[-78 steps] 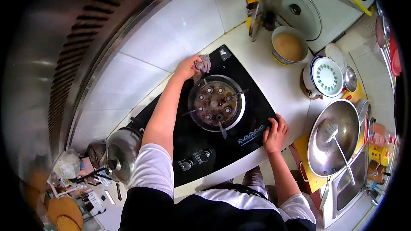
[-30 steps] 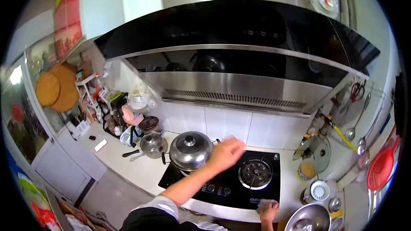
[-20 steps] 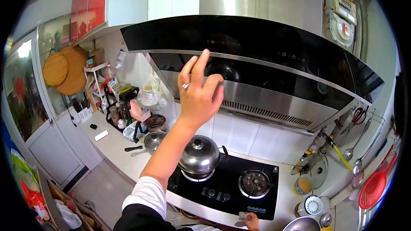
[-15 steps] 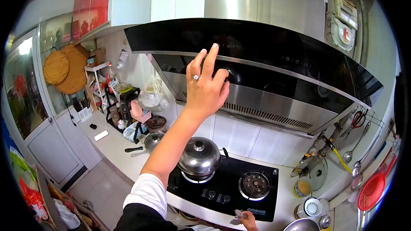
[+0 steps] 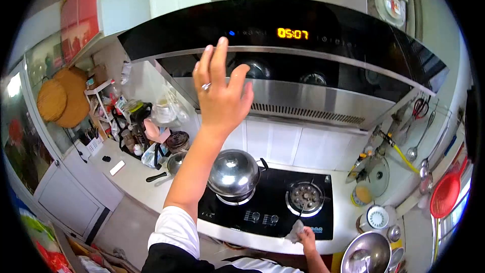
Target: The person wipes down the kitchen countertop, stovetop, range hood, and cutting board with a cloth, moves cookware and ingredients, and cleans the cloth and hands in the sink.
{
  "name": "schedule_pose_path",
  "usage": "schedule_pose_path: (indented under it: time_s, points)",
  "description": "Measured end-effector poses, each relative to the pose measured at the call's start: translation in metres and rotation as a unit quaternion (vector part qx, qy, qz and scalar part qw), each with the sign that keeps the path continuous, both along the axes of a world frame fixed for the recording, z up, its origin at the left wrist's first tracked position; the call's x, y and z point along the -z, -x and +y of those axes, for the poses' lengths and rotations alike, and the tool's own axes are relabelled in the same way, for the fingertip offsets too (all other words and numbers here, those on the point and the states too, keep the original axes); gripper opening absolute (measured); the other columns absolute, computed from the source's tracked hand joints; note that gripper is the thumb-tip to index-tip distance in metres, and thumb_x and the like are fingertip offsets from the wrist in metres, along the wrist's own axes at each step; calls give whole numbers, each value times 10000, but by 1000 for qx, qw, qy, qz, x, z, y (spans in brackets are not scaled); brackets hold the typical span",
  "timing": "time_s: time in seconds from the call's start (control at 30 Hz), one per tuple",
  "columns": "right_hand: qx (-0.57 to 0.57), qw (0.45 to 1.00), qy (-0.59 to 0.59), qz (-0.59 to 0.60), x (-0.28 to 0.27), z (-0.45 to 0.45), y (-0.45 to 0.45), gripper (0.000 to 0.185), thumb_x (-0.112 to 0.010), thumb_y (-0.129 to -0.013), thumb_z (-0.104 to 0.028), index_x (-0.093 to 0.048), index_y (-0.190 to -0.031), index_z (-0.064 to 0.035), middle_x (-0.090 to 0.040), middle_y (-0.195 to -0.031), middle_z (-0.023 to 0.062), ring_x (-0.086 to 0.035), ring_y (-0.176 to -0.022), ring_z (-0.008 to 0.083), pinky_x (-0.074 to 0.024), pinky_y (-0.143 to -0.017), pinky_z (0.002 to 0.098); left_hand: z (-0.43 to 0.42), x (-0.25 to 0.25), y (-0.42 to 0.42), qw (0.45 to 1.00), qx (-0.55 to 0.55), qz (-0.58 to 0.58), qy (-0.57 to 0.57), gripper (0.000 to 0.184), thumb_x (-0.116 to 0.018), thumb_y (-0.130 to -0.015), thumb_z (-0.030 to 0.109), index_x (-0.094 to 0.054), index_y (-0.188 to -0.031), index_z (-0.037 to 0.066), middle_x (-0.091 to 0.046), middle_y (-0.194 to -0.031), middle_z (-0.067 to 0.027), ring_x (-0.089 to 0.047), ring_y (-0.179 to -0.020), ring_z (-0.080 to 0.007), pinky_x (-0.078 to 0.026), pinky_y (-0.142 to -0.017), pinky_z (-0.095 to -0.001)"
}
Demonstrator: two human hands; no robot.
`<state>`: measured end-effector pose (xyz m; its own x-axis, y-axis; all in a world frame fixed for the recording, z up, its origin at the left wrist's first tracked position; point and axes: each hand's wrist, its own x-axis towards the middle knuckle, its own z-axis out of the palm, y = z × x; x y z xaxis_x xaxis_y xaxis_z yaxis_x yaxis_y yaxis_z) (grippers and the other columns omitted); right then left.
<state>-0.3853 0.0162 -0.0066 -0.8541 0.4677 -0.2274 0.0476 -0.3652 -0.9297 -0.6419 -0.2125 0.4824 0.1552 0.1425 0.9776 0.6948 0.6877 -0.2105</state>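
Observation:
My left hand (image 5: 222,88), with a ring on one finger, is raised open in front of the range hood (image 5: 177,28). Its fingertips are just below a lit blue mark on the black panel; whether they touch it I cannot tell. A yellow display (image 5: 293,34) on the panel reads 05:07. Low at the front edge of the gas stove (image 5: 262,192), my right hand (image 5: 306,237) is closed on a crumpled grey cloth (image 5: 295,231). A lidded steel pot (image 5: 233,173) stands on the left burner, partly behind my left forearm. The right burner (image 5: 305,198) has no pot.
A steel bowl (image 5: 366,253) stands at the lower right, near a white-rimmed container (image 5: 377,217). A red strainer (image 5: 445,197) and scissors (image 5: 420,107) hang on the right. Left of the stove are a small pan (image 5: 176,163), a white phone-like object (image 5: 117,167) and a crowded rack.
The hood's yellow display and blue mark have lit up. My left hand has drawn slightly back from the panel. My right hand has moved up with the cloth, and the view has shifted.

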Motion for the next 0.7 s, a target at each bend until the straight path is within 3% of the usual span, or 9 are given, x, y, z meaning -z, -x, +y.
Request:
schedule_pose_path:
  time_s: [0.13,0.17,0.27,0.33,0.43,0.47,0.53,0.6,0.7]
  points:
    - [70,997,5,36,-13,-5,2,284,-491,-923,-306,-597,-1015,-58,-623,-964,53,-609,-899,179,-498,-794,330,8,63,-23,983,157,-80,46,249,-668,-685,41,-643,-930,82,-596,-1126,-141,-552,-1045,-329,-409,-926,-413]
    - [105,994,23,31,40,9,10,317,-501,-934,-352,-595,-1038,-67,-629,-957,60,-618,-878,193,-501,-791,335,19,93,-31,950,239,-181,88,242,-673,-699,55,-640,-939,74,-607,-1071,-139,-566,-1006,-327,-418,-916,-414]
    - [27,978,198,61,-9,-4,13,402,-453,-978,-382,-559,-1181,-52,-630,-1063,93,-625,-947,211,-493,-863,338,57,204,-64,758,358,-478,262,341,-716,-741,176,-614,-1044,57,-583,-1078,-134,-575,-964,-329,-463,-854,-417]
    - [27,959,270,84,-55,-21,11,388,-483,-971,-340,-540,-1214,-42,-617,-1122,93,-607,-1029,206,-484,-880,359,75,294,-79,702,390,-516,299,564,-748,-764,289,-529,-1230,59,-550,-1131,-163,-571,-1002,-326,-464,-882,-413]
    - [-25,978,197,66,-61,-24,5,370,-516,-958,-310,-558,-1210,-42,-613,-1142,86,-598,-1032,199,-453,-912,336,81,396,-106,487,380,-758,209,697,-763,-798,297,-417,-1359,70,-525,-1190,-155,-508,-1115,-220,-465,-874,-339]
    - [-39,985,166,37,-60,-22,4,363,-531,-950,-301,-568,-1202,-43,-612,-1145,86,-595,-1028,197,-441,-925,325,80,420,-108,493,404,-741,211,664,-762,-802,257,-427,-1337,50,-543,-1163,-113,-530,-1054,-176,-477,-832,-300]
    - [40,993,-85,-73,-31,-17,10,283,-575,-939,-271,-659,-1074,-38,-643,-1055,51,-574,-988,139,-409,-915,275,79,437,-115,318,454,-821,133,622,-765,-785,303,-493,-1263,12,-615,-1038,-113,-595,-912,-160,-487,-797,-290]
    - [-3,974,-208,-86,-17,-4,3,283,-588,-937,-275,-673,-1061,-34,-638,-1064,50,-572,-954,136,-412,-895,270,78,447,-109,314,424,-825,202,548,-764,-787,287,-539,-1204,12,-627,-968,-84,-593,-874,-136,-482,-774,-276]
    - [77,996,22,-25,-68,-17,4,253,-589,-935,-296,-677,-936,-59,-635,-814,2,-540,-709,86,-429,-654,247,78,410,-107,308,428,-812,250,364,-769,-777,273,-650,-1002,13,-640,-812,-25,-573,-738,-95,-455,-671,-257]
